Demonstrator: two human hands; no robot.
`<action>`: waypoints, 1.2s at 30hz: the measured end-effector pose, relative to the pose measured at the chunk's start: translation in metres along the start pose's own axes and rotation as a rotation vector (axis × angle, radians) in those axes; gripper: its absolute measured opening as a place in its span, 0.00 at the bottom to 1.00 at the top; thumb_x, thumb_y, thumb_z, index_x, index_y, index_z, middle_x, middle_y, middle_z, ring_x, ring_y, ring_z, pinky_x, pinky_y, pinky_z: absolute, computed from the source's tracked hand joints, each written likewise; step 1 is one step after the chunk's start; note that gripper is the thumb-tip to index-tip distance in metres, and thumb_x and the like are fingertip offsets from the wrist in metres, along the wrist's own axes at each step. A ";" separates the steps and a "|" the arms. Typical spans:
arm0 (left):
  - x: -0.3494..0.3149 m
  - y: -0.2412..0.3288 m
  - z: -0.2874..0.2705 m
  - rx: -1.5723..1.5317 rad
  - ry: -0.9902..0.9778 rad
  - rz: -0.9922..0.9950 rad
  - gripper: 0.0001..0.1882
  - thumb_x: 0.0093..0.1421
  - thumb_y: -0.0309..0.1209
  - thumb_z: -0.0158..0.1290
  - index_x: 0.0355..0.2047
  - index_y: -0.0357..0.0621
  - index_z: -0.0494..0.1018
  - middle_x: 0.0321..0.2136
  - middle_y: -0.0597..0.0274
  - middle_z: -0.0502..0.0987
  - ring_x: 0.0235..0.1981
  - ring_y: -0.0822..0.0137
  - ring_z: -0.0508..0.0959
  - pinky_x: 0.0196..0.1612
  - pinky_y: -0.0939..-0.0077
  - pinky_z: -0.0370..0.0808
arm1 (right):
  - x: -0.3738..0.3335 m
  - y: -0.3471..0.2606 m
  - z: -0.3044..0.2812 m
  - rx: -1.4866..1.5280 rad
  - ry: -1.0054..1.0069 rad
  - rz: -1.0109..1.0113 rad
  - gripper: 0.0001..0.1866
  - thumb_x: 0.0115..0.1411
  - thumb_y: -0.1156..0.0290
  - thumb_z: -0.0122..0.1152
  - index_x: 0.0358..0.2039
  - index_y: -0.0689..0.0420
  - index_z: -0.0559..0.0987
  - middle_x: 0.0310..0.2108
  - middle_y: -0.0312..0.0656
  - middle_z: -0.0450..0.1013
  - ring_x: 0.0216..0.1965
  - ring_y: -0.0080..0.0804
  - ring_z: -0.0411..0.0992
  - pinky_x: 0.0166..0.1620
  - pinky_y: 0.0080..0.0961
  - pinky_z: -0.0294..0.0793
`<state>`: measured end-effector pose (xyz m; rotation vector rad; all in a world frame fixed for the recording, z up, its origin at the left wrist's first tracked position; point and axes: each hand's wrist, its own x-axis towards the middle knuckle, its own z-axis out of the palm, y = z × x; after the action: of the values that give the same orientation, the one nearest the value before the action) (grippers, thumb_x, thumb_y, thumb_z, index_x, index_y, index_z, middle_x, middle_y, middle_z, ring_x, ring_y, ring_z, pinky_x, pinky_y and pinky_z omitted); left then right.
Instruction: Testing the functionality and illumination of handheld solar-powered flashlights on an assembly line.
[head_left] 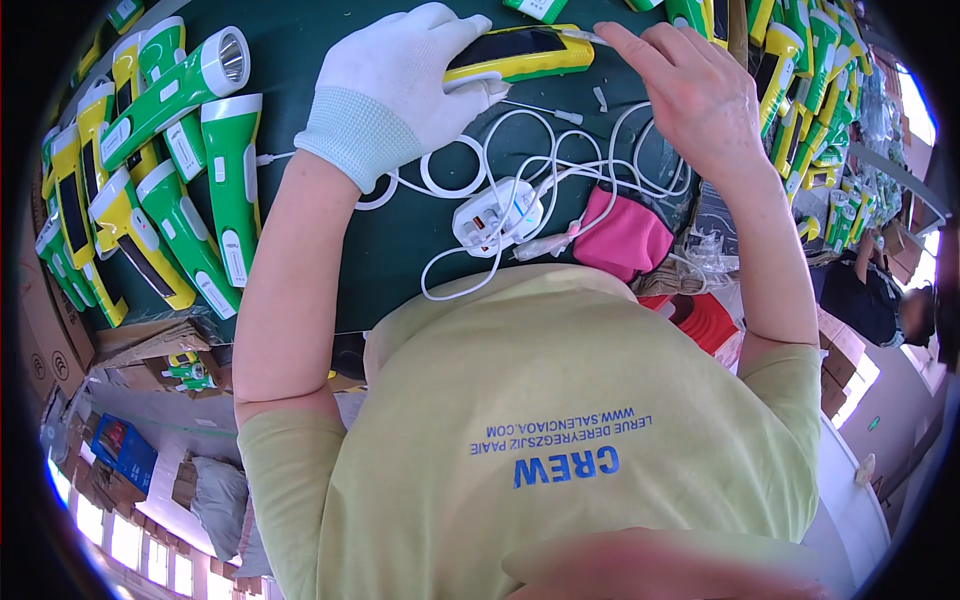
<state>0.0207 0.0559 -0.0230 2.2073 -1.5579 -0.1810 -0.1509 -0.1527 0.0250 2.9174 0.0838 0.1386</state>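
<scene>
My left hand (400, 85), in a white knit glove with a pale green cuff, is closed around a yellow-and-green flashlight (540, 66) with a dark panel along its side. The flashlight lies crosswise above the dark green table. My bare right hand (700, 95) is at its right end, thumb and forefinger together. A small whitish piece (584, 37) shows between those fingertips and the flashlight; its kind is unclear. Below the hands, a white charging cable (487, 150) loops across the table, with one loose plug (568, 117) beneath the flashlight.
A white multi-port power adapter (497, 212) and a pink pouch (625, 235) sit near my body. Several flashlights (235, 190) are piled at left, one joined to a white cable. More flashlights (790, 90) fill the right side. Another person (870, 300) is at far right.
</scene>
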 end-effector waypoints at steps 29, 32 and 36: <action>-0.002 0.006 0.005 0.037 0.104 0.089 0.24 0.52 0.43 0.63 0.48 0.49 0.75 0.37 0.64 0.76 0.37 0.60 0.78 0.37 0.69 0.76 | 0.051 0.004 -0.054 -0.116 -0.441 -0.267 0.21 0.54 0.69 0.60 0.50 0.56 0.73 0.27 0.40 0.72 0.31 0.33 0.75 0.31 0.28 0.74; -0.005 0.005 0.005 0.039 0.108 0.083 0.24 0.52 0.42 0.63 0.48 0.49 0.75 0.36 0.64 0.76 0.37 0.60 0.78 0.37 0.69 0.76 | 0.064 0.001 -0.062 -0.179 -0.517 -0.307 0.21 0.55 0.68 0.60 0.50 0.56 0.73 0.27 0.40 0.72 0.31 0.32 0.75 0.31 0.28 0.74; -0.002 0.008 0.007 0.036 0.145 0.117 0.24 0.51 0.42 0.63 0.48 0.49 0.75 0.36 0.64 0.77 0.37 0.61 0.78 0.37 0.69 0.76 | 0.046 0.027 -0.021 0.524 0.176 -0.415 0.15 0.58 0.68 0.60 0.46 0.55 0.75 0.24 0.38 0.72 0.27 0.31 0.75 0.27 0.28 0.74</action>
<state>0.0110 0.0539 -0.0264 2.0978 -1.6149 0.0412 -0.1065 -0.1712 0.0556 3.3025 0.8676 0.3489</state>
